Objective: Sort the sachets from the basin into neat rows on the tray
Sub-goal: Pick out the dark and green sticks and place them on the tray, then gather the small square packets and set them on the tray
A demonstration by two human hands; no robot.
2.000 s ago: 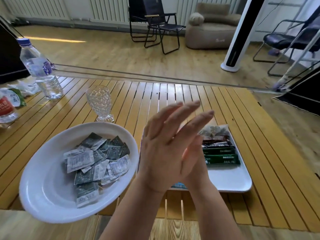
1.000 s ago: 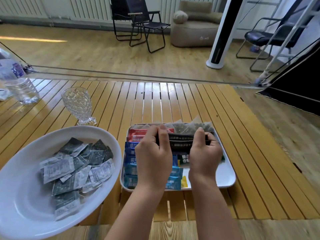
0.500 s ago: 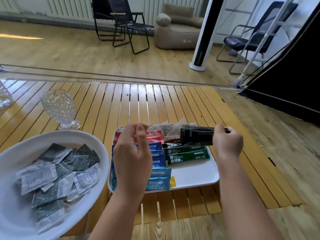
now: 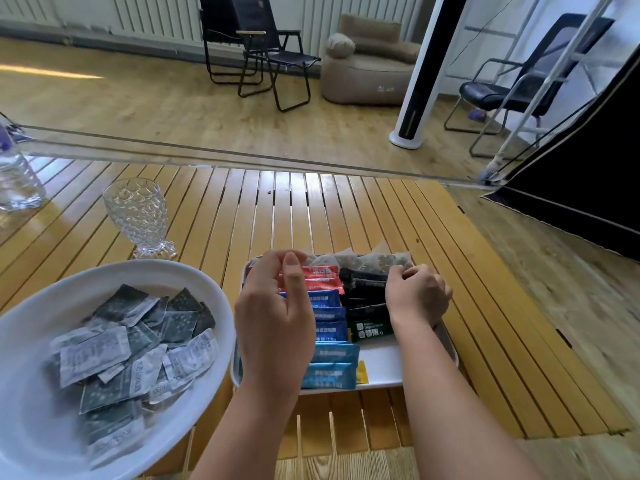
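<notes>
Head view: stick sachets (image 4: 325, 299) lengthwise left-right.

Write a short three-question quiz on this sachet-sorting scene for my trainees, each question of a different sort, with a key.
1. True or false: the basin still holds sachets.
2. Which sachets lie nearest the right hand? A) red B) black C) light blue
3. Fill in: the clear goblet stands on the table beside the ____.

Key: 1 true, grey and white sachets remain piled in it. 2 B, the black sachets on the tray. 3 basin.
</notes>
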